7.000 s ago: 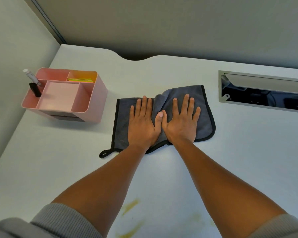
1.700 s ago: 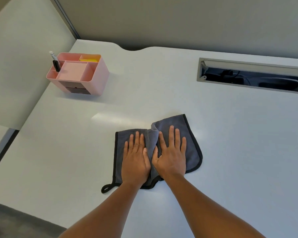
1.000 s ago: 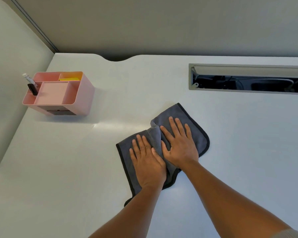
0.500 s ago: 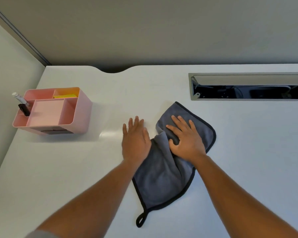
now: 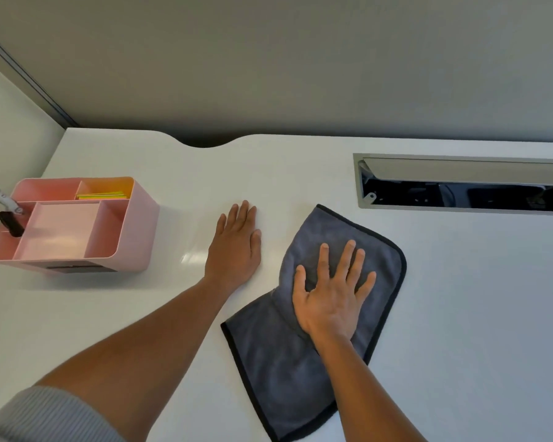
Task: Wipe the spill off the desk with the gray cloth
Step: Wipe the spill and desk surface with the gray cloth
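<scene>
Cloth (image 5: 304,355) at lower centre is pressed flat under the released right hand (image 5: 329,301) for wiping; left hand (image 5: 235,250), released, is rested on the table (image 5: 460,298) for support.

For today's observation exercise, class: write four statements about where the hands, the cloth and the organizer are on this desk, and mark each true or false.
1. The right hand lies flat on the gray cloth. True.
2. The left hand presses the cloth too. False: it rests on the bare desk, beside the cloth.
3. The pink organizer stands left of both hands. True.
4. The cloth covers the cable slot. False: the slot lies open, beyond the cloth.
</scene>
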A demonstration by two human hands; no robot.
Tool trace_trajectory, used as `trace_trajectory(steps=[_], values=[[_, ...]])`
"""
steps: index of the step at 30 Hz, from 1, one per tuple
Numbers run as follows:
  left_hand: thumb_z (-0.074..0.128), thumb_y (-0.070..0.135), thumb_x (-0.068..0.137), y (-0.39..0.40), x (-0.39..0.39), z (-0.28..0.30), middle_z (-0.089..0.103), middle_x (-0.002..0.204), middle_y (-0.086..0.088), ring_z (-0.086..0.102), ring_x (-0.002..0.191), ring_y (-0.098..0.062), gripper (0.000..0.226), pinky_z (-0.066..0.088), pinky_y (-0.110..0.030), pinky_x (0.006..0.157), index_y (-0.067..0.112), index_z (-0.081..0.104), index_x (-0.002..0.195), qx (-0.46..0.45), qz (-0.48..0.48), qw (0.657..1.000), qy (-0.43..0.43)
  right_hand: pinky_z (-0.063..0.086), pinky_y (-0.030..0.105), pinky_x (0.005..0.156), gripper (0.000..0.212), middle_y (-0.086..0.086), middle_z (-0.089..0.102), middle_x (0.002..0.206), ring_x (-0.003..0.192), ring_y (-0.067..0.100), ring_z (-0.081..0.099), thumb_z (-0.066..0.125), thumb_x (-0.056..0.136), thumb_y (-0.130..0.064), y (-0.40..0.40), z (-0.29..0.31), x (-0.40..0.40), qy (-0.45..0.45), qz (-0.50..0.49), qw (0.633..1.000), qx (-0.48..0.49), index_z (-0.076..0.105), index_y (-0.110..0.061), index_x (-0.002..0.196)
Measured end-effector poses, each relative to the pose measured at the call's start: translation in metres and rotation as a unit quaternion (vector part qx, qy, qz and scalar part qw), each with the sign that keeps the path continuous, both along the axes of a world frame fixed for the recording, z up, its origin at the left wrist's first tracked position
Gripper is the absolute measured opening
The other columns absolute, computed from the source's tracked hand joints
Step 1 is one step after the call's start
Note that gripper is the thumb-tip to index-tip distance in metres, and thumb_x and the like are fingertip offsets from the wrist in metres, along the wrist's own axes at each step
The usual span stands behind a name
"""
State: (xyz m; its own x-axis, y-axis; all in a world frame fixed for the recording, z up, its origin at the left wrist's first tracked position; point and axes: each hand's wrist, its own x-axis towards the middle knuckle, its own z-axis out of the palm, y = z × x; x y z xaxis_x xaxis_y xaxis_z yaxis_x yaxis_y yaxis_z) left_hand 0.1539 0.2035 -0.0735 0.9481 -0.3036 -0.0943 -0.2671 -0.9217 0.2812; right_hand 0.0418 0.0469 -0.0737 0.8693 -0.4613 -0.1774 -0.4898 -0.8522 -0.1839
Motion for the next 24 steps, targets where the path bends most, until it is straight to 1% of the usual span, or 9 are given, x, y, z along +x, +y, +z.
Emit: trace_trajectory(steps=[2, 5, 9, 13, 18, 21, 24], values=[[0.002, 0.044, 0.099, 0.0, 0.009, -0.001, 0.002, 0.166, -0.002, -0.001, 0.153, -0.02, 0.065, 0.002, -0.038, 0.125, 0.017, 0.005, 0.158, 0.028, -0.003, 1.0, -0.004, -0.011, 0.057, 0.12, 0.075, 0.01, -0.018, 0.165, 0.151, 0.028, -0.023, 0.006, 0.093, -0.069, -0.006, -0.002, 0.009, -0.004, 0.021, 1.0, -0.006, 0.009, -0.033, 0.158], [0.004, 0.046, 0.099, 0.0, 0.02, -0.002, -0.002, 0.166, 0.0, -0.005, 0.153, -0.02, 0.065, -0.001, -0.038, 0.125, 0.019, 0.001, 0.158, 0.039, -0.001, 0.999, -0.005, -0.01, 0.056, 0.12, 0.075, 0.008, -0.016, 0.166, 0.152, 0.027, -0.021, 0.005, 0.093, -0.071, -0.013, -0.004, 0.028, -0.015, 0.059, 0.998, -0.007, 0.01, -0.034, 0.157], [0.009, 0.043, 0.102, -0.001, 0.019, -0.006, 0.002, 0.166, 0.002, -0.003, 0.153, -0.017, 0.061, 0.0, -0.037, 0.125, 0.019, 0.004, 0.158, 0.011, 0.007, 1.0, -0.016, -0.011, 0.055, 0.121, 0.076, 0.007, -0.014, 0.167, 0.152, 0.025, -0.02, 0.005, 0.092, -0.072, -0.025, -0.005, 0.062, -0.03, 0.093, 0.995, -0.012, 0.012, -0.034, 0.157], [0.006, 0.042, 0.103, 0.0, 0.019, -0.009, 0.002, 0.166, 0.004, -0.004, 0.152, -0.015, 0.06, -0.001, -0.036, 0.125, 0.021, 0.005, 0.158, -0.005, 0.013, 1.0, -0.022, -0.009, 0.055, 0.121, 0.077, 0.008, -0.009, 0.167, 0.153, 0.026, -0.015, 0.008, 0.093, -0.071, -0.031, -0.006, 0.105, -0.048, 0.111, 0.992, -0.021, 0.012, -0.03, 0.158], [0.009, 0.042, 0.102, 0.0, 0.018, -0.012, 0.003, 0.166, 0.005, -0.004, 0.152, -0.013, 0.06, 0.001, -0.036, 0.125, 0.022, 0.007, 0.158, -0.019, 0.021, 0.999, -0.025, -0.008, 0.055, 0.122, 0.08, 0.009, -0.009, 0.167, 0.153, 0.027, -0.013, 0.005, 0.091, -0.071, -0.034, -0.006, 0.158, -0.049, 0.143, 0.988, -0.023, 0.012, -0.029, 0.159], [0.009, 0.042, 0.101, -0.002, 0.019, -0.011, 0.007, 0.166, 0.004, -0.001, 0.152, -0.012, 0.061, 0.004, -0.037, 0.125, 0.02, 0.011, 0.158, -0.039, 0.031, 0.998, -0.024, -0.009, 0.054, 0.122, 0.077, 0.009, -0.009, 0.167, 0.153, 0.028, -0.013, 0.009, 0.093, -0.07, -0.032, -0.006, 0.185, -0.05, 0.176, 0.983, -0.024, 0.012, -0.029, 0.159], [0.007, 0.044, 0.1, -0.002, 0.018, -0.01, 0.007, 0.166, 0.004, -0.001, 0.152, -0.011, 0.063, 0.005, -0.035, 0.125, 0.02, 0.011, 0.158, -0.06, 0.048, 0.997, -0.015, -0.008, 0.054, 0.122, 0.075, 0.01, -0.01, 0.167, 0.153, 0.029, -0.014, 0.012, 0.095, -0.068, -0.023, -0.007, 0.205, -0.049, 0.212, 0.976, -0.027, 0.01, -0.029, 0.159]])
